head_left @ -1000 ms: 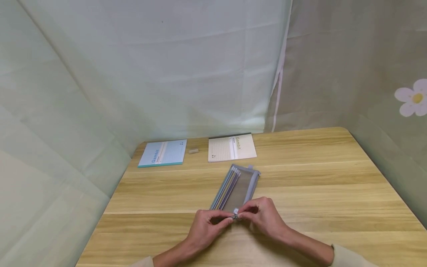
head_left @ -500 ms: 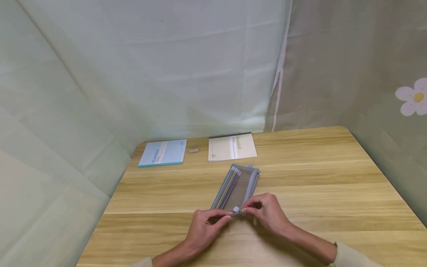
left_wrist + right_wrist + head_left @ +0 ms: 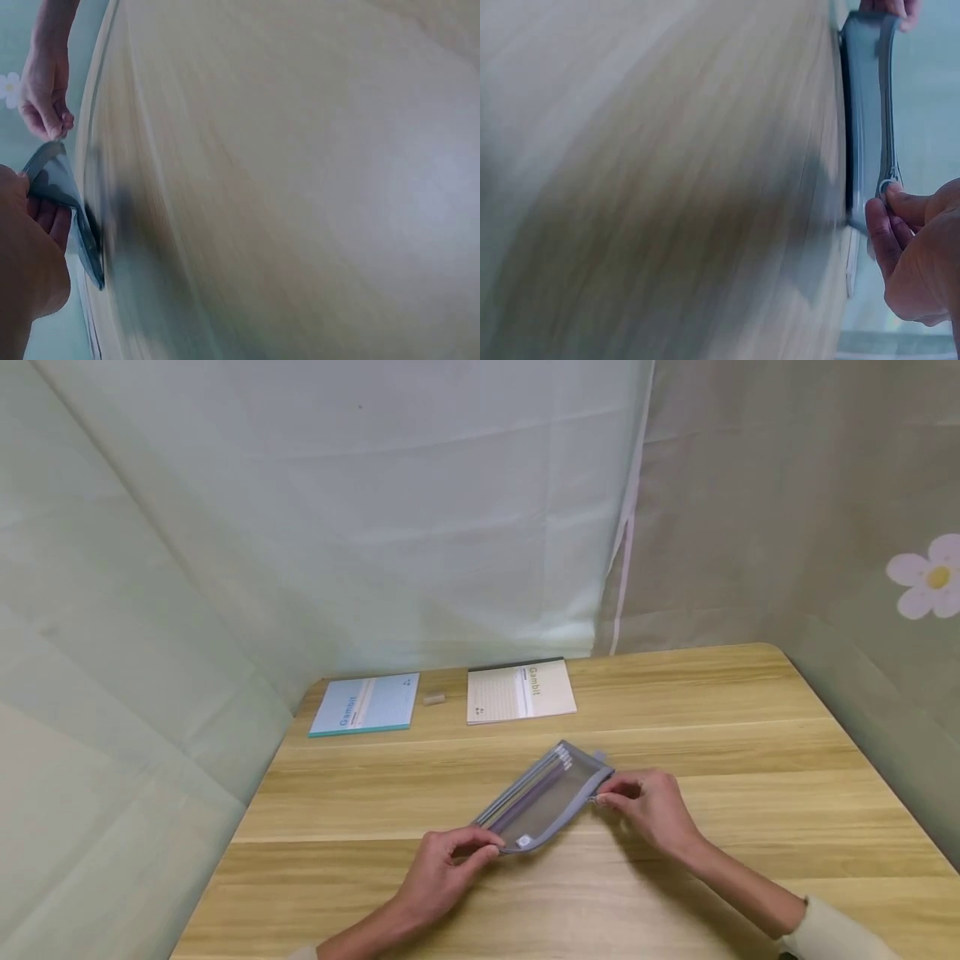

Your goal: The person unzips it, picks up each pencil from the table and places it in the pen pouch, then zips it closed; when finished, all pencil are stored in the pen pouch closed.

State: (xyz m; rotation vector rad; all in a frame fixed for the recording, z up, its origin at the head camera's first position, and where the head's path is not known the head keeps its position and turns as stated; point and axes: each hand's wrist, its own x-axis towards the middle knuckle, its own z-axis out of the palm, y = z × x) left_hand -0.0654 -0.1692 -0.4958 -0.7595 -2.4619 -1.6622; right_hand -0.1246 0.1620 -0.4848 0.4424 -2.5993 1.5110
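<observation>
A grey mesh zip pencil case lies slanted between my hands, with several pencils showing through its mesh. My left hand pinches the near left corner of the case, close to a small round white label. At the far right end of the zip, my right hand pinches the zip pull, a ring seen between thumb and fingers in the right wrist view. The zip edge runs straight from one hand to the other there. In the left wrist view the case is raised at the left hand.
At the back left of the wooden table lies a blue notebook. A cream notebook lies to its right, with a small pale eraser-like block between them. Fabric curtains hang behind the table.
My right hand has drawn the zip pull along the edge, away to the right and far end. The case has swung rightward, and the left hand has shifted slightly left with its corner.
</observation>
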